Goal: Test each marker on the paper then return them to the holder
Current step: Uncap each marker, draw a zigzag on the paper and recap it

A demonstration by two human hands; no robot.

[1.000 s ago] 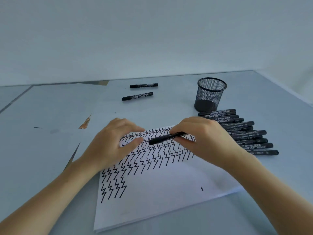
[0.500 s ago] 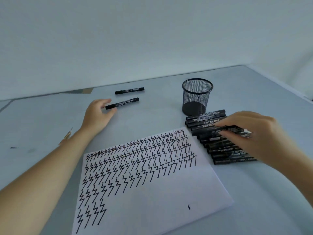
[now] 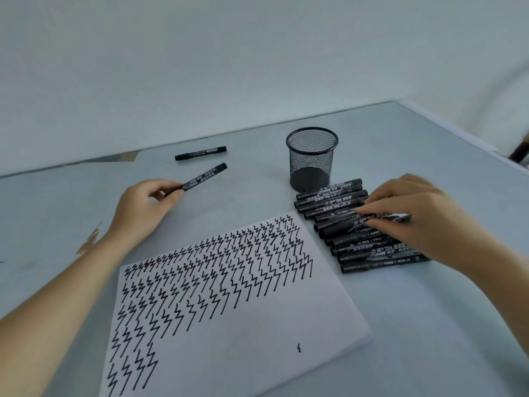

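Head camera looks forward and down, close over the table (image 3: 429,325).

From my feed this looks like an office or a plain test room. I see a pale grey surface (image 3: 400,325) set against a bare white wall (image 3: 229,53), a black mesh pen holder (image 3: 311,159), a row of black markers (image 3: 337,207) beside it, and a white sheet of paper (image 3: 257,339) covered in zigzag pen strokes
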